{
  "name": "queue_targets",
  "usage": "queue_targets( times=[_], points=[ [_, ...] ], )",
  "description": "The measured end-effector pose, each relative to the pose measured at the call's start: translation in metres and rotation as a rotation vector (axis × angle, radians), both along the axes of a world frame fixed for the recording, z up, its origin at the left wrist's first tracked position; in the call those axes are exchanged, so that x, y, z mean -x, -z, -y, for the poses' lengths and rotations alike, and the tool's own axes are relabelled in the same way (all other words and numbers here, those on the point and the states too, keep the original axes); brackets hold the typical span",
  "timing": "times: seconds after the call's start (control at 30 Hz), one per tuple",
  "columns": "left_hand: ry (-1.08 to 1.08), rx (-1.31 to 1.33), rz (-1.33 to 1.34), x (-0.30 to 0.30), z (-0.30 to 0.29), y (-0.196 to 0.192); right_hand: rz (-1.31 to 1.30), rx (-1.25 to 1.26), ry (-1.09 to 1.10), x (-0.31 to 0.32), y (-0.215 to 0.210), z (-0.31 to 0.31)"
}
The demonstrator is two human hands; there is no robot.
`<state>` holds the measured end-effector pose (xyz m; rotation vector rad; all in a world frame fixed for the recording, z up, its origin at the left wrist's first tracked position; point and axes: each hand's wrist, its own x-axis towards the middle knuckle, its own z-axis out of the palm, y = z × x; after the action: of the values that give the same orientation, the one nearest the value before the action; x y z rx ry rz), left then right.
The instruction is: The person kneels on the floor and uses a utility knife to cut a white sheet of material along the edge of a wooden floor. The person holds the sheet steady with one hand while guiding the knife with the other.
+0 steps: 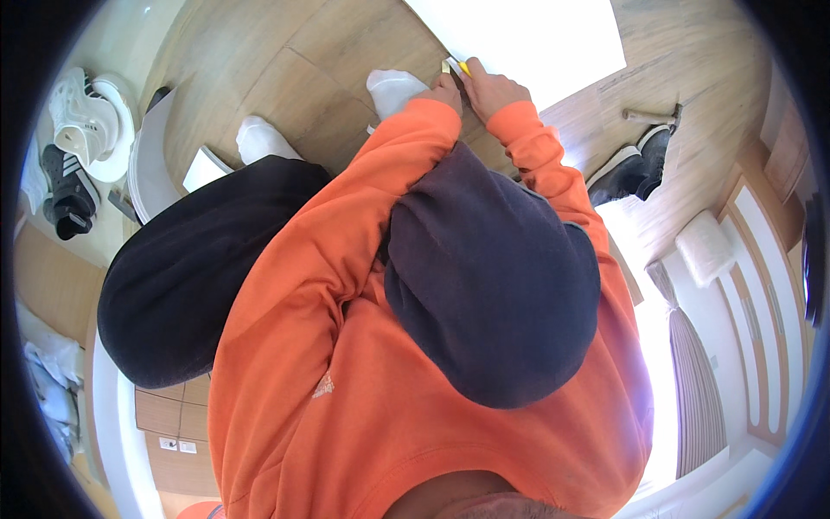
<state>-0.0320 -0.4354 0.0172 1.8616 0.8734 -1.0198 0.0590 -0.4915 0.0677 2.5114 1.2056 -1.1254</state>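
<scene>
Both my hands are close together over the floor, past my raised knee, beside the corner of a large white panel point(536, 43). My right hand point(495, 92) is closed on a small yellow-and-white stick-like thing point(464, 67), too small to tell its kind. Next to it, my left hand point(443, 92) has its fingers curled, and a small pale yellowish piece point(446, 67) shows at its fingertips. My left fingers are partly hidden by the orange sleeve. Whether the two small things touch, I cannot tell.
My feet in white socks point(394, 90) rest on the wood-look floor point(285, 78). Dark shoes point(635, 164) lie at the right, with a pale stick-like thing point(650, 116) beyond them. More shoes point(71, 186) stand at the far left. A white flat piece point(206, 168) lies beside my left foot.
</scene>
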Motion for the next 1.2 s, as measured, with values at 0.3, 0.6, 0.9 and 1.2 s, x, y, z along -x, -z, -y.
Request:
queue_targets(
  times=[0.3, 0.6, 0.9, 1.2],
  points=[
    [0.012, 0.040, -0.010, 0.000, -0.004, 0.003, 0.011, 0.103, -0.015, 0.002, 0.000, -0.001],
    [0.339, -0.284, 0.139, 0.007, -0.002, -0.008, -0.014, 0.195, -0.016, 0.003, -0.005, -0.008],
    [0.616, -0.231, 0.244, -0.001, -0.013, -0.001, -0.034, 0.191, -0.008, 0.003, 0.000, -0.002],
    [0.711, -0.087, 0.127, -0.014, -0.022, -0.021, -0.086, 0.114, 0.060, 0.004, 0.019, 0.010]
  ],
)
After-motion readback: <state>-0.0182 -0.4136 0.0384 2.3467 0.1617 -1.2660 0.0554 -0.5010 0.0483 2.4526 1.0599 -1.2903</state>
